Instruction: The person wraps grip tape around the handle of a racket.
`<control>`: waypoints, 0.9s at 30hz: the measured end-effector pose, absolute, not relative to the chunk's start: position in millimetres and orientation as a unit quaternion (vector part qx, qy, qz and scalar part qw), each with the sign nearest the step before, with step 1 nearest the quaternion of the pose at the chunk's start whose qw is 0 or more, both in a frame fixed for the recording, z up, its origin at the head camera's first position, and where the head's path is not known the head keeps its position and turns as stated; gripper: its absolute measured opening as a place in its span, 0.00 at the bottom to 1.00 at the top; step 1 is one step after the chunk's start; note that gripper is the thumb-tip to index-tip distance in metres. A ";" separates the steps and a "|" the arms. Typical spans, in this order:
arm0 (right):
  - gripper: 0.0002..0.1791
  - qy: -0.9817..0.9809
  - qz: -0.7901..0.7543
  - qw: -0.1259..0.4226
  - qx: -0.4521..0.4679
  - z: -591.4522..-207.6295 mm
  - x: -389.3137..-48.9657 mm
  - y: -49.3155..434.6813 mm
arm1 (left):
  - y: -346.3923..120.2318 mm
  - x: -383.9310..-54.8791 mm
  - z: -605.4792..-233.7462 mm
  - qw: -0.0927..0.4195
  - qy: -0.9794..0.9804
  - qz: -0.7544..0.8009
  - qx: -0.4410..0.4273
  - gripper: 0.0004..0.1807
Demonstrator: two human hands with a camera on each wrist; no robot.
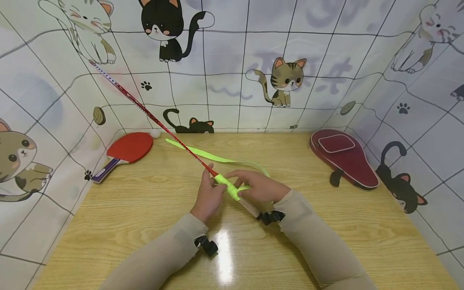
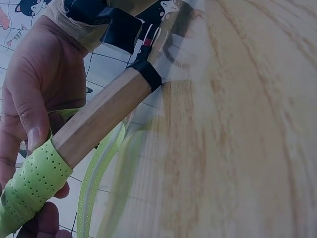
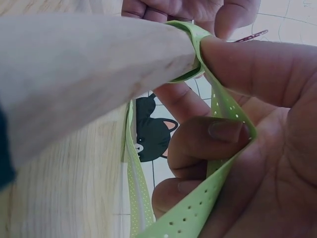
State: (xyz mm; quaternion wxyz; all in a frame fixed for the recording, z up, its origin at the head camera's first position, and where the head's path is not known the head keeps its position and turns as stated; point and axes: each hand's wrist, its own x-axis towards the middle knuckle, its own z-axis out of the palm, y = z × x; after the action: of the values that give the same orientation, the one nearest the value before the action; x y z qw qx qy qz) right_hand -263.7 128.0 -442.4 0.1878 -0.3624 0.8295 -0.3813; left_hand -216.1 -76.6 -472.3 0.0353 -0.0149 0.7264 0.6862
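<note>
Grip tape sat part-wound on racket handle

Green turns covered the frame-side stretch; bare wood showed toward the butt. Handle was held aslant over the table, red frame pointing up and away to the left; cannot tell if the butt touched down. Left hand gripped the wrapped stretch between thumb and fingers. Right hand held the strip looped over curled fingers, thumb at the last turn. Loose end trailed across the table behind both hands.

Step, as judged: winding, roughly midway; unwinding couldn't be ruled out. If winding, next move called for a taut strip, a turn of the handle, and overlapping laps toward the butt. Slack could have wrinkled it.
</note>
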 end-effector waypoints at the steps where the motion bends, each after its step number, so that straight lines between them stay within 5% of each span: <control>1: 0.36 0.830 -0.381 0.188 -0.360 -442.6 -263.5 128.2 | -76.6 -216.4 -472.3 0.035 0.728 0.685 -0.014 0.47; 27: 0.33 0.849 -0.371 0.173 -0.334 -442.5 -263.2 130.3 | -77.2 -211.7 -469.9 0.025 0.730 0.682 -0.011 0.36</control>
State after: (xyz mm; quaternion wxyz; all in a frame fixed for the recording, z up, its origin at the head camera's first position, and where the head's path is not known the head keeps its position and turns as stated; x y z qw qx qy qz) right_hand -263.2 130.3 -442.5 0.1730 -0.3336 0.8493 -0.3708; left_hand -211.7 -77.2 -469.9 0.0252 -0.0110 0.7304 0.6824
